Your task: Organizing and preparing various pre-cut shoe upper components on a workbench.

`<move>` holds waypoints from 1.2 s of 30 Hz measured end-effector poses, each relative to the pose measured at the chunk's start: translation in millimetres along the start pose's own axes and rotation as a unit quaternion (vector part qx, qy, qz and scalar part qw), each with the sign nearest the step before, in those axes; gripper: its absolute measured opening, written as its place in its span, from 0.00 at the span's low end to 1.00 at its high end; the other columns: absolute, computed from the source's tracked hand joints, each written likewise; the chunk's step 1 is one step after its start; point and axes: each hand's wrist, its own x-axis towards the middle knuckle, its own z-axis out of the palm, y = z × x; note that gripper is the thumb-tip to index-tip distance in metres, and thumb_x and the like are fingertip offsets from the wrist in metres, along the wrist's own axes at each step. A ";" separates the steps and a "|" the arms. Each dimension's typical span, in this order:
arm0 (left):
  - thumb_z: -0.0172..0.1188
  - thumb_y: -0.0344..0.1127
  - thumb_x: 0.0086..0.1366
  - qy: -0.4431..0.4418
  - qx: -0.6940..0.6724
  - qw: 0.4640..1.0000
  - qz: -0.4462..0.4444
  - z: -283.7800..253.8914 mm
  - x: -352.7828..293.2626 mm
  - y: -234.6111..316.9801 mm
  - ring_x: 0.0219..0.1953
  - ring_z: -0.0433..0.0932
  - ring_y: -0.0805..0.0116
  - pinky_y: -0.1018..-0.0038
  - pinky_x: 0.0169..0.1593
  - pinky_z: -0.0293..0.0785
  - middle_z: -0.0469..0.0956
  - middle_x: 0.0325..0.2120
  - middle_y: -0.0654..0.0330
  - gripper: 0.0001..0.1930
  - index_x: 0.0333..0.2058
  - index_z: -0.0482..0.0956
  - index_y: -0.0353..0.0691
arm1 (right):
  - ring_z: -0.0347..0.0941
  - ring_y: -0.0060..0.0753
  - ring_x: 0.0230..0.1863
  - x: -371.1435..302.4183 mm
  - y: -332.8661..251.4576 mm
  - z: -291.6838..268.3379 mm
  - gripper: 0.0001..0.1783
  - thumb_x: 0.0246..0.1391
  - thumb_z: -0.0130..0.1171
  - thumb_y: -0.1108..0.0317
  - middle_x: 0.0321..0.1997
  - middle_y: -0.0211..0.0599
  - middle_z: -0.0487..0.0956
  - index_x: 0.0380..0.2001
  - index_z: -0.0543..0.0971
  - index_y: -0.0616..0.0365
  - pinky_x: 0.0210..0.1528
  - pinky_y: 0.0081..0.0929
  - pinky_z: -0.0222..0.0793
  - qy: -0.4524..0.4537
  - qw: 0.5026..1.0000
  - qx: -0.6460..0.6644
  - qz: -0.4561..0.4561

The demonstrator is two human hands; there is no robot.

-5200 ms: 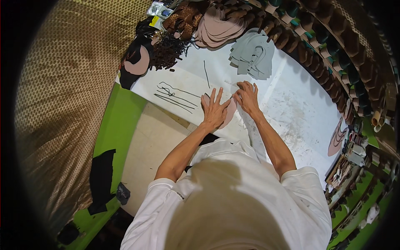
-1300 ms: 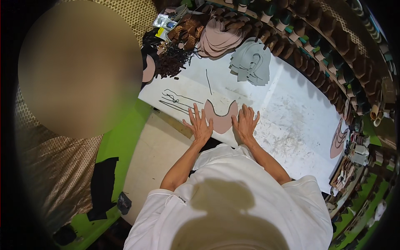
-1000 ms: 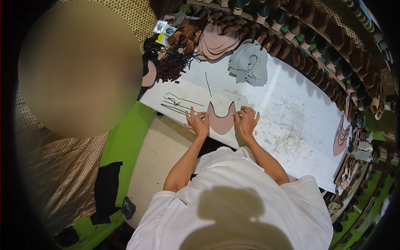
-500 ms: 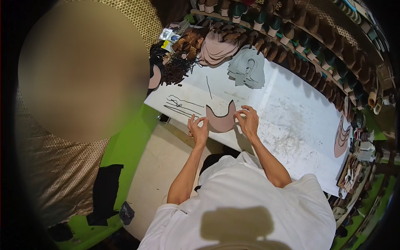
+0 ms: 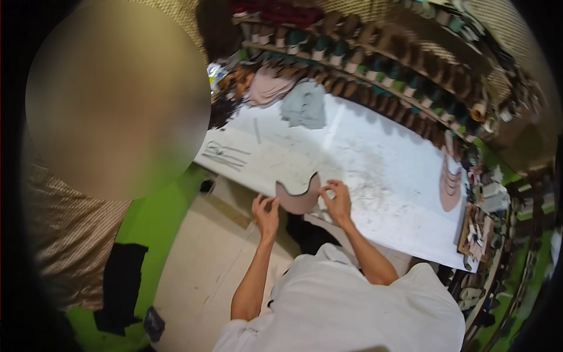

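Note:
A pink crescent-shaped shoe-upper piece (image 5: 298,203) with a dark strip along its inner curve is held up at the near edge of the white table. My left hand (image 5: 267,216) pinches its left side between thumb and fingers. At the right side, my right hand (image 5: 336,203) has it in a similar pinch, the other fingers curled. Both points of the crescent face away from me. Beyond my left hand, several thin dark strips (image 5: 225,155) lie on the table, and a single strip (image 5: 256,131) lies farther back.
The white table (image 5: 375,161) carries grey cut pieces (image 5: 305,105), a pink stack (image 5: 271,87) and a row of overlapping pink pieces (image 5: 450,186) at the right. Shelves of shoes (image 5: 375,76) line the back. A box of tools and scraps (image 5: 472,234) stands at the right end.
My view has shifted and turned. Both hands have drawn the pink piece toward me and a little right, away from the dark strips. Each hand keeps its pinch.

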 end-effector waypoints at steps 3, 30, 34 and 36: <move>0.68 0.53 0.67 -0.019 -0.021 0.999 -0.024 14.1 -60.8 7.8 0.76 0.54 0.47 0.43 0.74 0.48 0.64 0.72 0.53 0.17 0.43 0.88 0.47 | 0.76 0.51 0.57 -42.6 18.9 -41.6 0.12 0.55 0.73 0.59 0.54 0.45 0.82 0.33 0.88 0.56 0.59 0.43 0.70 -0.020 0.999 -0.003 0.028; 0.69 0.51 0.62 -0.351 0.107 0.920 0.139 428.0 -289.4 159.0 0.76 0.51 0.43 0.25 0.65 0.46 0.66 0.70 0.51 0.14 0.39 0.90 0.51 | 0.63 0.54 0.70 -166.0 272.5 -463.8 0.06 0.51 0.72 0.64 0.62 0.42 0.77 0.30 0.89 0.54 0.72 0.51 0.54 0.186 0.935 -0.261 0.155; 0.68 0.51 0.62 -0.342 0.134 0.919 0.142 477.7 -284.8 175.8 0.77 0.49 0.43 0.23 0.65 0.44 0.65 0.71 0.51 0.14 0.40 0.89 0.51 | 0.58 0.56 0.74 -139.1 305.2 -492.9 0.06 0.54 0.70 0.64 0.67 0.42 0.73 0.30 0.88 0.54 0.75 0.56 0.48 0.172 0.936 -0.261 0.163; 0.68 0.51 0.62 -0.337 0.145 0.919 0.144 499.0 -280.5 185.0 0.77 0.49 0.44 0.22 0.65 0.44 0.64 0.71 0.51 0.14 0.40 0.89 0.52 | 0.58 0.56 0.74 -122.3 319.0 -506.1 0.06 0.55 0.70 0.64 0.68 0.42 0.72 0.31 0.88 0.54 0.76 0.58 0.46 0.158 0.940 -0.259 0.157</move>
